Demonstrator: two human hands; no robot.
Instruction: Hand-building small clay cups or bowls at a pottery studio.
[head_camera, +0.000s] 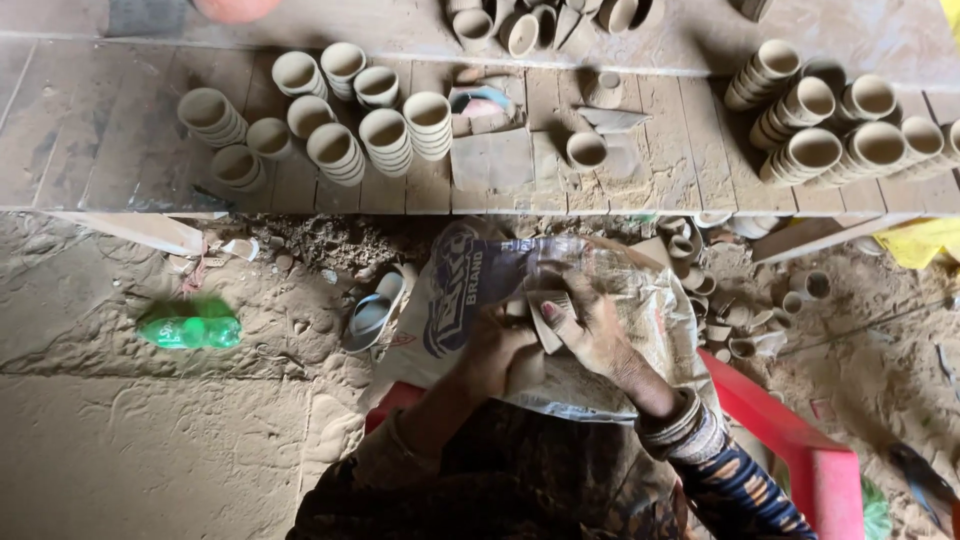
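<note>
- Left hand closed around a small clay piece, probably a cup; mostly hidden, hard to tell.
- Right hand curled over the same piece from above, fingers pressing a pale scrap against it.
- Both hands sit over the lap, on a printed plastic sack with a clear crumpled sheet on top.
- Bangles on right wrist, patterned sleeve behind.
- Red chair under the person.
- Plank table ahead, stacks of clay cups at left, more stacks lying at right, one single cup mid-table.
- Sandy floor: green bottle well left, sandal just beside sack, loose cups at right.
</note>
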